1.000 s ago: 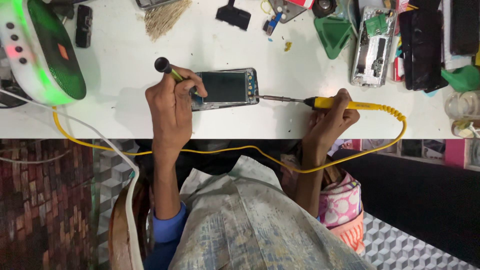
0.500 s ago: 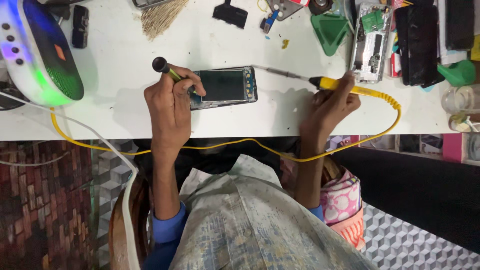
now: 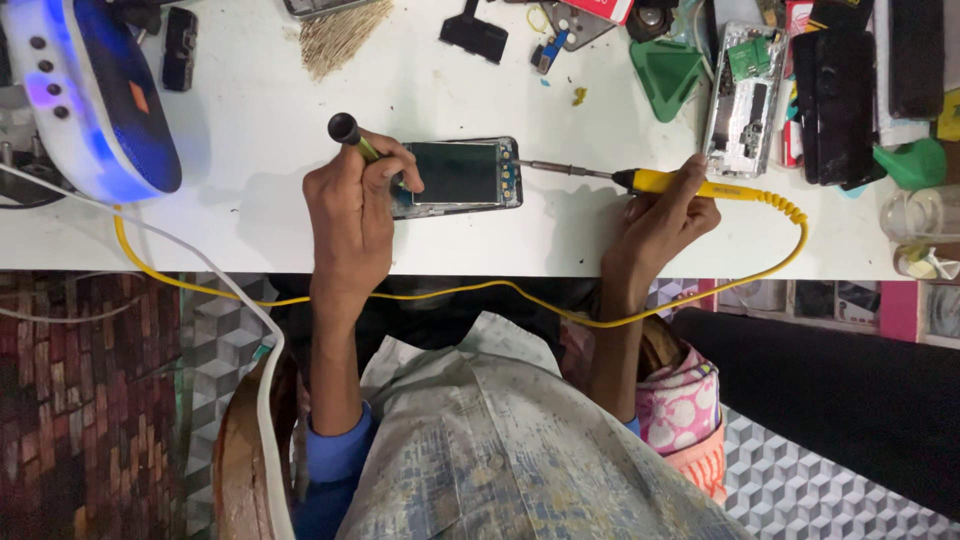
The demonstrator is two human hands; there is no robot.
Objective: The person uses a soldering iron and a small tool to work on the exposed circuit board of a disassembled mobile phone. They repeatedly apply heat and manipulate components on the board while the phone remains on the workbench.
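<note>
An opened phone (image 3: 462, 176) lies flat on the white table (image 3: 250, 130), its dark inside facing up. My left hand (image 3: 352, 205) rests on the phone's left end and grips a thin tool with a black knob and yellow-green shaft (image 3: 350, 137). My right hand (image 3: 658, 215) holds a yellow soldering iron (image 3: 690, 184) by its handle. The iron's metal tip (image 3: 545, 167) points left and reaches the phone's right edge. A yellow cord (image 3: 470, 290) runs from the iron, loops below the table edge and goes off to the left.
A blue and white lit device (image 3: 95, 95) stands at the far left. Along the back lie a straw-coloured brush (image 3: 340, 35), a black part (image 3: 475, 35), a green triangular piece (image 3: 665, 70), a stripped phone frame (image 3: 745, 100) and dark phones (image 3: 835, 105). Small jars (image 3: 920, 215) sit at the right.
My right hand has swung the soldering iron down and left, bringing its tip to the phone's right edge. The left hand has stayed on the phone with its tool.
</note>
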